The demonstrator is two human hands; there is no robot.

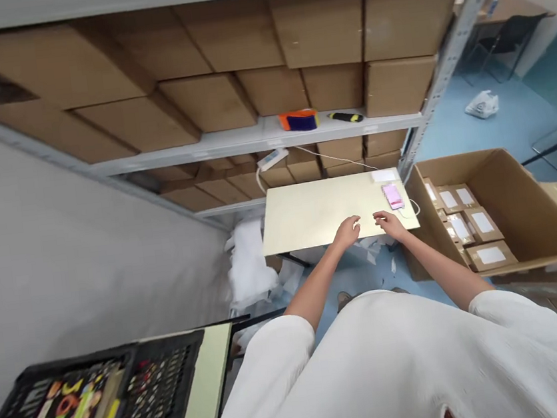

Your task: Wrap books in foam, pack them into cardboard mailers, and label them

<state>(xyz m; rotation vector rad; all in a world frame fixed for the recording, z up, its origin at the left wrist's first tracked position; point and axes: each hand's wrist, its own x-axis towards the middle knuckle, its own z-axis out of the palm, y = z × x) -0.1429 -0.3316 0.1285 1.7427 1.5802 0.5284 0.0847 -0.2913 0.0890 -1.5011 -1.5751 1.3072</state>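
Worktable (304,216), pale yellow, stands beside an open cardboard carton (524,208). Left hand (347,232) and right hand (389,224) at its near edge, empty, fingers loosely bent, thumbs apart from fingertips. Pink-screened smartphone (392,196) lies on the tabletop near right hand.

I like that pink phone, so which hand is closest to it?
The right hand: it's right by the phone, near the table's front edge. The left hand is farther away.
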